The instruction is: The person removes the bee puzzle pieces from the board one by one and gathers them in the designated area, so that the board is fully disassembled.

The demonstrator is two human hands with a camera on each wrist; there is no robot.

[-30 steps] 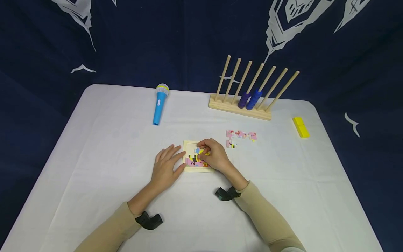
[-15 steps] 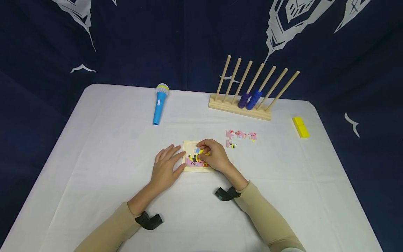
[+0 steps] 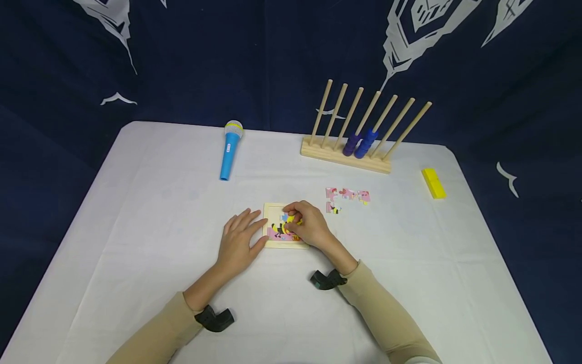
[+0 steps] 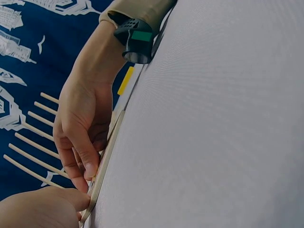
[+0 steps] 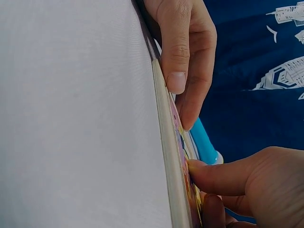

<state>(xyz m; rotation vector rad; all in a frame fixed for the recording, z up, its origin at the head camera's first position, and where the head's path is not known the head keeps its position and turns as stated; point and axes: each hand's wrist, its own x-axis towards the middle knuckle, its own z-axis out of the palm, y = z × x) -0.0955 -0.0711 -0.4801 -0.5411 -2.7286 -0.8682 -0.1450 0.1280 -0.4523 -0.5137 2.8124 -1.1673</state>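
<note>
On a white-clothed surface point(image 3: 136, 242) backed by dark blue printed drapery, a person in tan sleeves works over a small square wooden puzzle tray with a pink-and-yellow bee picture point(image 3: 275, 226), which lies near the middle, just in front of them. From the left: a blue toy microphone with a silver-and-yellow head point(image 3: 229, 149) lies well apart toward the far edge. The left hand point(image 3: 238, 241) rests flat, fingers straight and slightly spread, its fingertips against the tray's left edge, steadying it. The right hand point(image 3: 308, 224) sits on the tray, its grip curled, thumb and fingertips pressing a yellow puzzle piece point(image 3: 293, 219) into the picture; whether the piece is fully seated cannot be told. Just right of the tray, loose pink puzzle pieces point(image 3: 347, 195) wait in a short row with one more below. Behind them stands a wooden rack of seven slanted pegs point(image 3: 345, 157), two carrying blue and purple rings point(image 3: 360, 143); a yellow rectangular block point(image 3: 433, 183) lies at the far right. Compared with a second ago, almost nothing has shifted: both hands hold their places, suggesting the piece is being pressed home rather than moved.
</note>
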